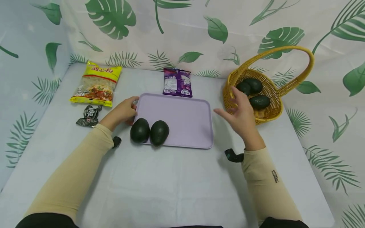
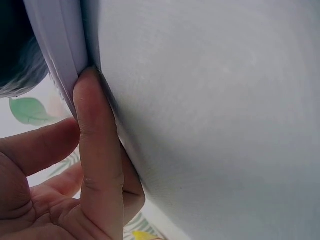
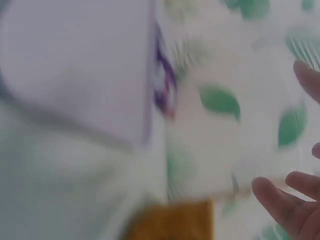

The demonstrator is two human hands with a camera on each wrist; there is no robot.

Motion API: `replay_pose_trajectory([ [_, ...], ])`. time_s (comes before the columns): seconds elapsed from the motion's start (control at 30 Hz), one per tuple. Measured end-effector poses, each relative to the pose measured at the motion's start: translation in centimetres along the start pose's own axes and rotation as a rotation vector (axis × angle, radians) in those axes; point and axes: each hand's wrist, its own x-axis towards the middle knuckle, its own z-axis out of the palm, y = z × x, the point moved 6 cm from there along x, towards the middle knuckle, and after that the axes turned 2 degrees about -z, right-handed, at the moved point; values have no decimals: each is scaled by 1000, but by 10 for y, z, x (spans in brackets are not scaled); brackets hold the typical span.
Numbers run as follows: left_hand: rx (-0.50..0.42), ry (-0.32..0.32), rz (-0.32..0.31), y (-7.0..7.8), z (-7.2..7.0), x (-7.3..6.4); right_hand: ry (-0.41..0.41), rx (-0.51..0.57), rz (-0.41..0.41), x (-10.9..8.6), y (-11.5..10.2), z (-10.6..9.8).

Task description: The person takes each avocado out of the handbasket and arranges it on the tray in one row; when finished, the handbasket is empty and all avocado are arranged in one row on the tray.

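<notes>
My left hand (image 1: 125, 110) touches the left edge of a lilac tray (image 1: 185, 123) on the table. In the left wrist view, a straight finger (image 2: 100, 145) rests its tip on the tray's side, low by the tabletop. Two dark green avocados (image 1: 140, 130) lie side by side on the tray's near left corner. My right hand (image 1: 240, 112) is in the air between the tray and a yellow wicker basket (image 1: 275, 112), fingers spread, with nothing in it. More avocados (image 1: 259, 102) sit inside the basket.
Behind the tray lies a purple snack packet (image 1: 177, 83). A yellow bag of pasta (image 1: 97, 84) and a small black packet (image 1: 89, 116) are at the left. The basket's tall handle (image 1: 306, 69) arches over the right side. A leaf-print cloth (image 1: 182, 34) hangs behind.
</notes>
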Motion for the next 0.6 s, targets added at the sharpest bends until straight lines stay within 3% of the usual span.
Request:
replay_pose_trajectory([
  [0.13, 8, 10, 2, 0, 0, 0, 34, -129, 129, 10, 35, -38],
  [0.37, -2, 5, 6, 0, 0, 0, -115, -241, 372, 30, 106, -66],
  [0.6, 15, 13, 12, 0, 0, -1, -208, -302, 476, 49, 134, -84],
])
